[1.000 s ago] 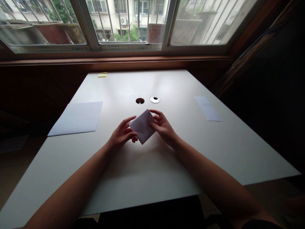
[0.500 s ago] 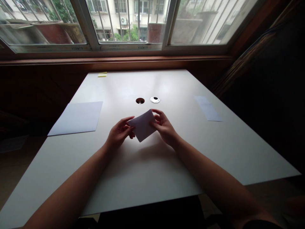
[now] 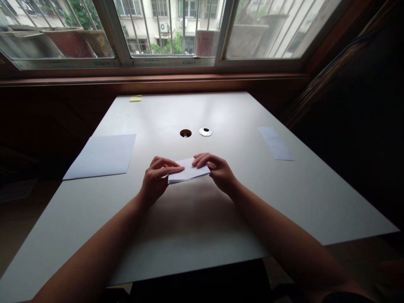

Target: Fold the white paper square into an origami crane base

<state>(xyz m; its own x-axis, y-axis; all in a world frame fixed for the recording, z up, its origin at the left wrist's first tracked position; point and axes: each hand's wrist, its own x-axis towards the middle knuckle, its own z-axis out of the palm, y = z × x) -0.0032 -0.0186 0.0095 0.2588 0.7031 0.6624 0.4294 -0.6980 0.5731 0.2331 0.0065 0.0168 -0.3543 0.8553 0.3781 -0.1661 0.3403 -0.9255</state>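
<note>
Between my two hands is a small folded piece of white paper (image 3: 188, 170), held nearly level above the table, its layered edge facing me. My left hand (image 3: 159, 174) grips the left end, fingers lying across the top and the thumb hidden. At the other end my right hand (image 3: 216, 168) pinches the paper, with fingertips resting on its upper face. The underside of the paper is out of sight.
The white table (image 3: 195, 235) carries a larger white paper sheet (image 3: 102, 155) on the left and a narrow paper strip (image 3: 275, 144) on the right. Farther back are a round cable hole (image 3: 185, 133), its metal cover (image 3: 205, 132) and yellow sticky notes (image 3: 135, 98). A window (image 3: 170, 29) lies beyond.
The folded paper has tipped from a slanted, upright pose to almost flat. Both hands have turned so their fingers lie over its top.
</note>
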